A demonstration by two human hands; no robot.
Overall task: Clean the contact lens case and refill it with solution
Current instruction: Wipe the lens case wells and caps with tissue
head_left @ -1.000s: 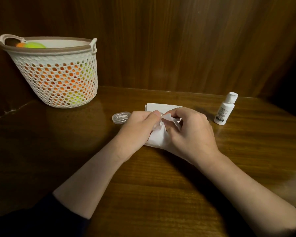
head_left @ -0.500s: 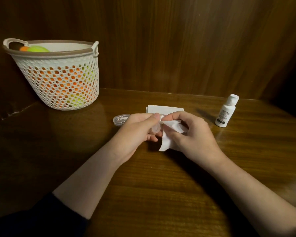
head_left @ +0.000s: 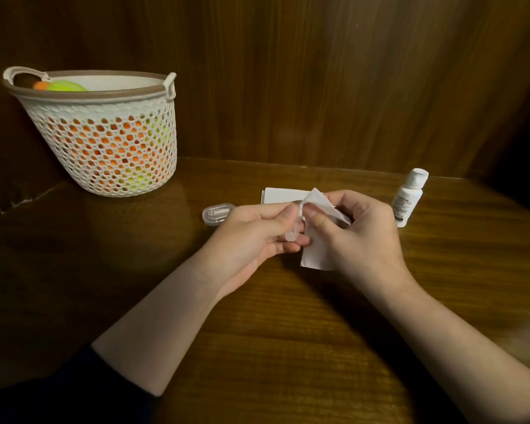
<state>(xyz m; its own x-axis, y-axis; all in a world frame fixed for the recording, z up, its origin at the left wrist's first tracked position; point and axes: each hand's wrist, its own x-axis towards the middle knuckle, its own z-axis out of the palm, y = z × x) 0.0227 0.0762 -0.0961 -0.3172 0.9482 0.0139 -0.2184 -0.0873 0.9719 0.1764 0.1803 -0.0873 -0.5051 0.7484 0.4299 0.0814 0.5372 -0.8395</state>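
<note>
My left hand (head_left: 254, 234) pinches a small clear contact lens case (head_left: 292, 233) between thumb and fingers above the table. My right hand (head_left: 361, 231) holds a white tissue (head_left: 317, 254) and presses a fold of it against the upper end of the case, whose top half is hidden by the tissue. A white solution bottle (head_left: 409, 201) with its cap on stands on the table to the right of my hands.
A clear oval lid or tray (head_left: 216, 213) lies left of my hands. A folded white tissue stack (head_left: 280, 195) lies behind them. A white mesh basket (head_left: 104, 133) with orange and green items stands at the back left. Wooden walls close the back.
Both hands have lifted slightly and the tissue has been drawn up, so the lower end of the clear case now shows below my left thumb.
</note>
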